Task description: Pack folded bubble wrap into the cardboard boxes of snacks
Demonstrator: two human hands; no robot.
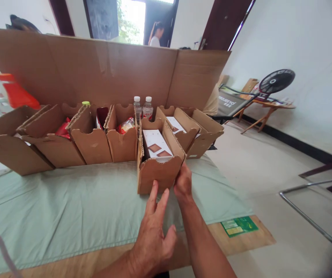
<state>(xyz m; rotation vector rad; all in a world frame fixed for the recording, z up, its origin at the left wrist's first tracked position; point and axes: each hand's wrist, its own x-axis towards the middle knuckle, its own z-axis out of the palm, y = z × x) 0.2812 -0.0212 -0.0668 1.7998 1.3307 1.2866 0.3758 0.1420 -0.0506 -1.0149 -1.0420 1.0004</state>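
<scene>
A cardboard box (pixel 160 175), its front edge cut in a notch, stands forward of a row of similar boxes on the cloth. Inside it sits a white carton (pixel 157 144) with brown squares printed on top. My left hand (pixel 154 231) is in front with fingers stretched out and apart, the fingertips at the lower front of the box; whether they press on it is hard to see. My right hand (pixel 184 181) grips the box at its lower right side, its fingertips hidden behind the cardboard. Just behind, another box (pixel 187 137) holds a similar white carton (pixel 175 124).
Other open boxes (pixel 92 144) line up leftward, with red packets (pixel 64 129) and a snack bag (pixel 127 125). Two bottles (pixel 147 110) stand behind. A tall cardboard panel (pixel 96 69) backs the row. A green cloth (pixel 76 200) covers the table. People are beyond the panel.
</scene>
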